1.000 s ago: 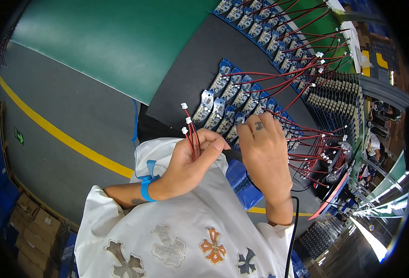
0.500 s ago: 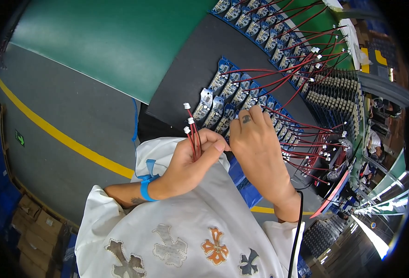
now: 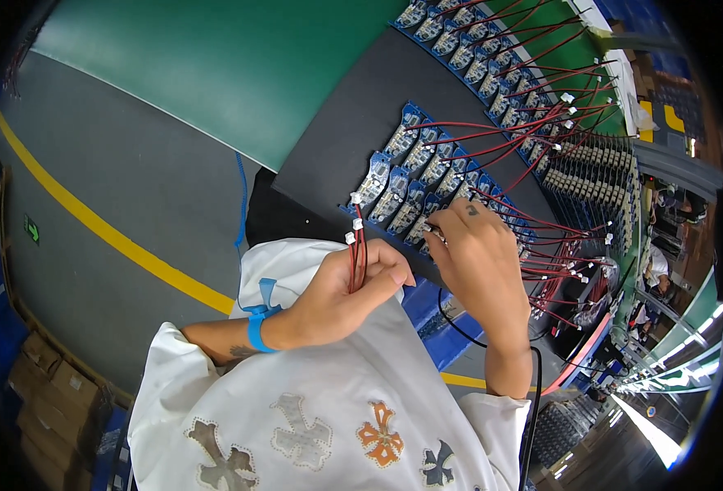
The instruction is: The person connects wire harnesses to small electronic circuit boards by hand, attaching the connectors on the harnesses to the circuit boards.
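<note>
Upright in my closed left hand (image 3: 337,299) is a small bunch of red and black wire leads (image 3: 355,258), with white plug connectors at their top ends. My right hand (image 3: 486,266) reaches over the near panel of blue circuit boards (image 3: 391,195), to the right of the left hand. Its thumb and forefinger are bent together at the near edge of the boards. Whatever lies between those fingertips is too small to make out. From the boards beyond that hand, red wires with white plugs (image 3: 608,239) run out to the right.
The boards lie on a black mat (image 3: 320,155) over a green table (image 3: 214,74). A second board panel (image 3: 459,53) with wires lies farther back. Stacked boards (image 3: 586,176) stand at the right. A blue strap (image 3: 256,327) with a cord (image 3: 241,196) circles my left wrist.
My right hand has moved right, away from the left fingertips, and now sits over the near boards. The left hand still holds the wire leads, slightly farther right.
</note>
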The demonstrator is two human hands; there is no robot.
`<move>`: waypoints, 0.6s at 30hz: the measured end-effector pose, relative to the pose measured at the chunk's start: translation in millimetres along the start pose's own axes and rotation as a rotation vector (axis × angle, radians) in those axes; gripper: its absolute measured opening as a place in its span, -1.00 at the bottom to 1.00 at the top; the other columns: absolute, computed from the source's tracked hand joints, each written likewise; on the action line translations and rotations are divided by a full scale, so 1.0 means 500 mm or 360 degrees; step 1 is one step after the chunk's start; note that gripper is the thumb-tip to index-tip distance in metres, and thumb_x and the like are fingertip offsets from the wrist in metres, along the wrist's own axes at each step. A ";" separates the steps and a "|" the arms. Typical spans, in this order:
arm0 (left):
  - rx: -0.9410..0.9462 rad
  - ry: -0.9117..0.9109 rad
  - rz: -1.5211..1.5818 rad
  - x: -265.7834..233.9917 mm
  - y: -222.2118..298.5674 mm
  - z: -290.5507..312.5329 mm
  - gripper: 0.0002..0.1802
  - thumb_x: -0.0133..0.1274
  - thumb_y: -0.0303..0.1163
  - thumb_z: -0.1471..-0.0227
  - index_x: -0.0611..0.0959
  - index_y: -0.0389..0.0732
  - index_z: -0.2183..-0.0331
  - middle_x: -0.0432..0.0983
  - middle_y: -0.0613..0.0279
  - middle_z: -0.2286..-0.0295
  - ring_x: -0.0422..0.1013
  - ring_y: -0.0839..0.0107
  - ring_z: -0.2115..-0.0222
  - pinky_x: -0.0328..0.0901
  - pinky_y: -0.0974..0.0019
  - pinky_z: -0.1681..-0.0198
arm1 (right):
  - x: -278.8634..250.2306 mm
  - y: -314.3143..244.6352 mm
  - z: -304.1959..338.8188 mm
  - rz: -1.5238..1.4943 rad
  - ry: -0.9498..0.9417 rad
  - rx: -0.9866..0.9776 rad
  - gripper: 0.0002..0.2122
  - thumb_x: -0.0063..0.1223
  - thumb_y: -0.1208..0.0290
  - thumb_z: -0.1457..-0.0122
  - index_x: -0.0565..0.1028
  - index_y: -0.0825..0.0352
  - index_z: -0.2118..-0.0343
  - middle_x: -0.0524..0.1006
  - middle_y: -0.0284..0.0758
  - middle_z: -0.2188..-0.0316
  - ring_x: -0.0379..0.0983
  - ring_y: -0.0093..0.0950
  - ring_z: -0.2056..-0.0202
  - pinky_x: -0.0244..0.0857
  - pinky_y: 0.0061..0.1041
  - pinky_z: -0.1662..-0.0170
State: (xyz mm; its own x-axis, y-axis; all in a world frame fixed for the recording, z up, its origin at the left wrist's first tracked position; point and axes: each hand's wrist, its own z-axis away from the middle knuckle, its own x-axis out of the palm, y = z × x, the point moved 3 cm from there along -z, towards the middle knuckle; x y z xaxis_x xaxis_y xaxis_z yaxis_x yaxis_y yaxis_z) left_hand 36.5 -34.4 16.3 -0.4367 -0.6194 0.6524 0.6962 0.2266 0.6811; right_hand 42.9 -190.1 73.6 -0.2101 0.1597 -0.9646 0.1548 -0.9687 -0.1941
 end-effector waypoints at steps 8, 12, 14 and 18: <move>-0.0066 -0.0057 0.0026 0.001 0.005 -0.003 -0.87 -0.10 -0.44 -0.15 0.49 -0.30 0.34 0.24 0.54 0.65 0.06 0.77 0.61 0.00 0.57 0.53 | -0.015 -0.012 -0.016 -0.0120 0.0201 -0.0022 -0.92 0.08 0.59 0.05 0.50 0.40 0.43 0.45 -0.23 0.48 0.41 -0.27 0.39 0.28 -0.37 0.33; -0.0011 -0.0188 0.0114 0.011 -0.008 -0.005 -0.85 -0.11 -0.41 -0.17 0.50 -0.28 0.33 0.23 0.53 0.62 0.07 0.76 0.60 0.01 0.57 0.53 | -0.018 -0.030 -0.017 -0.1383 0.0259 -0.0027 -0.86 0.11 0.60 0.03 0.49 0.47 0.36 0.51 -0.15 0.39 0.46 -0.31 0.40 0.32 -0.46 0.33; -0.0001 -0.0208 0.0059 0.014 -0.025 -0.003 -0.82 -0.13 -0.38 -0.18 0.50 -0.27 0.34 0.23 0.52 0.61 0.07 0.75 0.59 0.02 0.57 0.53 | -0.009 -0.033 -0.018 -0.1705 0.0103 0.0028 -0.88 0.11 0.62 -0.01 0.49 0.49 0.36 0.54 -0.15 0.33 0.50 -0.40 0.39 0.35 -0.52 0.27; -0.0129 -0.0280 0.0017 0.013 0.000 0.000 -0.72 -0.22 -0.27 -0.22 0.50 -0.25 0.32 0.25 0.48 0.57 0.10 0.72 0.58 0.03 0.56 0.52 | 0.025 -0.027 -0.009 -0.2162 0.0126 0.0121 -0.90 0.06 0.69 -0.05 0.48 0.47 0.34 0.56 -0.19 0.37 0.50 -0.49 0.36 0.39 -0.47 0.20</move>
State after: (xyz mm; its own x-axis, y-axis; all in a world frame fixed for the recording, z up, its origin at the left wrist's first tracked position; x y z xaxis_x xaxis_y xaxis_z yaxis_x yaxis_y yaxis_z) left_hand 34.0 -38.3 20.6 -0.5170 -0.4748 0.7122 0.7419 0.1665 0.6495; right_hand 42.6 -174.0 63.2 -0.0972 0.9948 -0.0306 -0.1814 -0.0480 -0.9822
